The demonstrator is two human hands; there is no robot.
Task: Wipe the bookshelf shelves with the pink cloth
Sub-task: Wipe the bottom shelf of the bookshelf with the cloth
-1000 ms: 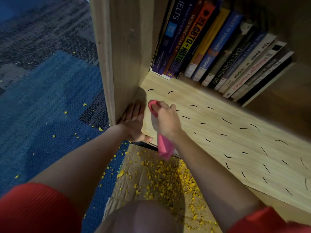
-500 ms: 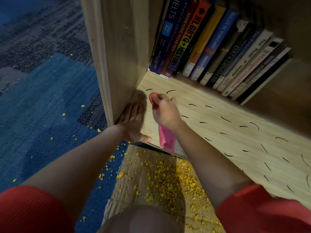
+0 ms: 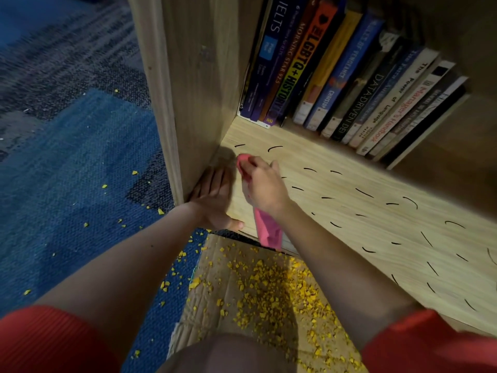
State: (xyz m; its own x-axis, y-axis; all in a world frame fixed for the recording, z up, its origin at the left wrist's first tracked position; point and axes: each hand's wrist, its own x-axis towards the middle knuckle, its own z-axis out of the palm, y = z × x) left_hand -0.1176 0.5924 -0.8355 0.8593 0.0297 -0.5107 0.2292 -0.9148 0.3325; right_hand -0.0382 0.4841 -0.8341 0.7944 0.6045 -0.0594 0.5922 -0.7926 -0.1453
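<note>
Pink cloth (image 3: 267,232) bunching in curled fingers (image 3: 255,164) of right hand (image 3: 265,187), tail dangling off shelf (image 3: 376,238), risking skipped black marks (image 3: 364,193); left hand (image 3: 215,200) pressing flat.

Red ribbed short sleeves: left sleeve (image 3: 48,343), right sleeve (image 3: 430,345). Left hand (image 3: 212,203) and right hand (image 3: 265,184) bare. Knee (image 3: 228,356) bare.

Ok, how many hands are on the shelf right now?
2. The left hand lies flat on the shelf by the side panel; the right hand, just beside it, grips the pink cloth. No others seem hidden.
</note>
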